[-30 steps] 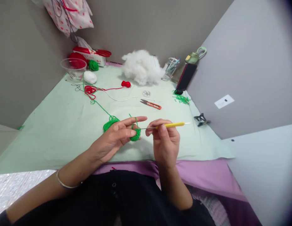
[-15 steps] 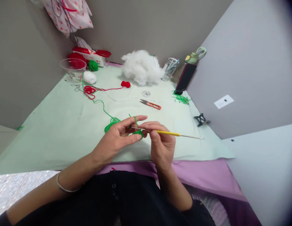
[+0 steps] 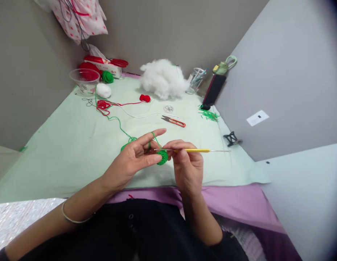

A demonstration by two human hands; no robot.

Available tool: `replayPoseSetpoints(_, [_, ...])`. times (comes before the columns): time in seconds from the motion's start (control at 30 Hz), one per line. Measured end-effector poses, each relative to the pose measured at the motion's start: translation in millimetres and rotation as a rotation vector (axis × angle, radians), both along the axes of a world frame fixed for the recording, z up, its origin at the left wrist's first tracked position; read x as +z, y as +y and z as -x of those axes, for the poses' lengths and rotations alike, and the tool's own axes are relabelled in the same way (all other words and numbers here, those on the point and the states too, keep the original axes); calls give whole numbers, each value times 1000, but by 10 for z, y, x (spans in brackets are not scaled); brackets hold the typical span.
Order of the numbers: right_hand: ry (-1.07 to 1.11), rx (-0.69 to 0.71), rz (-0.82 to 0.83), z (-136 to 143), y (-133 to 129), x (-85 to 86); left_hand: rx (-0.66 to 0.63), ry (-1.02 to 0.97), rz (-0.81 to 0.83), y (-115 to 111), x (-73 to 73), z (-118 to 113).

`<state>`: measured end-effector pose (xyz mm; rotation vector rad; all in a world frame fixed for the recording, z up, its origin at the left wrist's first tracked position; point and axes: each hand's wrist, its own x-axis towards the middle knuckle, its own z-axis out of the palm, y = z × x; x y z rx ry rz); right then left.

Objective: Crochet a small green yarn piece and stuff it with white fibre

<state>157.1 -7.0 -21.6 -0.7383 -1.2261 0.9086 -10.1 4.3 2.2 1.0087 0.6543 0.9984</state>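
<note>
1. Table under a pale green cloth (image 3: 75, 159), pushed into a corner of grey walls; the person sits at its near edge.
2. Heap of white stuffing (image 3: 164, 79) at the back, near the middle.
3. Far left corner: a tissue box (image 3: 112, 69), with a clear plastic tub (image 3: 85, 86) in front of it.
4. Far right: a dark phone (image 3: 214, 90), propped upright at a tilt.
5. Left hand (image 3: 127, 156) pinches the work by its left edge, thumb in front; forefinger stretched out, green yarn looped over it.
6. Right hand (image 3: 188, 166) closed around a hook, held much like a pen, fingertips close against the work.
7. The hook (image 3: 197, 150) has a yellow handle and lies nearly level; its thin metal tip crosses the work's top edge towards the left fingers. Whether it sits inside a stitch, I cannot tell.
8. Orange-handled snips (image 3: 173, 121) lie beyond the hands, blades pointing left.
9. Loose green yarn (image 3: 125, 145), partly hidden behind the left hand, one strand trailing back to a red yarn tangle (image 3: 103, 105).
10. The work itself: a small, rounded green crochet piece (image 3: 163, 157), held above the cloth between both hands.
</note>
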Motion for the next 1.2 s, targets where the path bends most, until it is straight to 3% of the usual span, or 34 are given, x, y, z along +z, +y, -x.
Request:
replayPoseSetpoints(0.27, [-141,-104,-94,-1,-48,-5,-56,116,-94,-15,-23,48])
replayPoseSetpoints(0.5, [140,68,50,29,15,10,-49,119,-108,-12,-19,40])
replayPoseSetpoints(0.67, [143,87,79,14,16,43,1,176,-141,-25,15,42])
replayPoseSetpoints(0.8, [80,81,7,-20,-20,41,37,254,-201,-44,58,40])
replayPoseSetpoints(1.07, [-172,-20,-157,-40,-88,56,207,494,-442,-62,-1,38])
replayPoseSetpoints(1.2, [-373,-31,-307,-102,-93,89,336,627,-766,-64,-13,36])
